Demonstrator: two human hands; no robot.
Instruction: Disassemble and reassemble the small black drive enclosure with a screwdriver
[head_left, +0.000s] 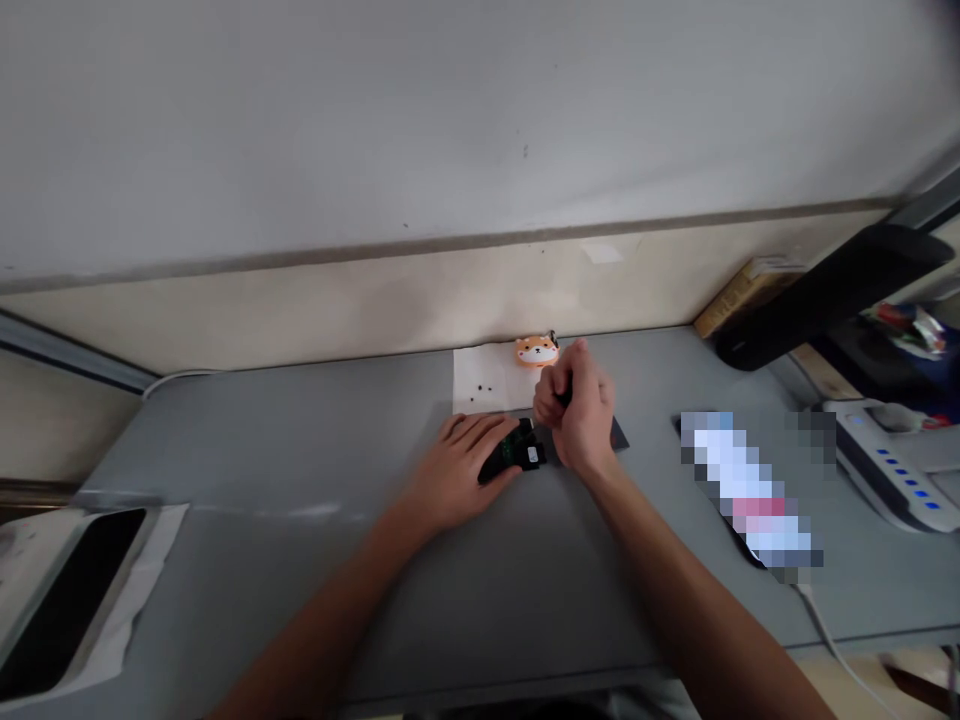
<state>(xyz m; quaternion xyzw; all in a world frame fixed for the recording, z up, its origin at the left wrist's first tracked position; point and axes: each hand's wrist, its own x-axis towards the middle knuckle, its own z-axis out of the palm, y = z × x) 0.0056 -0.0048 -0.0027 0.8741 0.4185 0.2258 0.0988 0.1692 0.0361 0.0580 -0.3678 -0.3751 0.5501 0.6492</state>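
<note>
- Right hand [589,415] is balled into a fist, clamped round some dark tool [564,393], mostly hidden by the fingers so can't say exactly what it is.
- Left hand [461,455] has its thumb and fingers closed around a small black device [491,462], pinning it to the gray desk [300,560] around the middle of the frame.
- Looks-wise, that device is black with a green circuit-board patch showing and a little white label [533,454] towards its right end. Rest of it is under the fingers.
- Just above the left hand there's a white paper sheet [466,362] with a few tiny black bits [480,387] on it, too small to make out.
- Orange case [537,350] with a cartoon animal face sits at the sheet's upper right. Can't see inside.
- Dark flat piece [619,435] pokes out right beside the right wrist.
- Over at the right edge, some shiny crinkled packaging [915,330], holder unclear.
</note>
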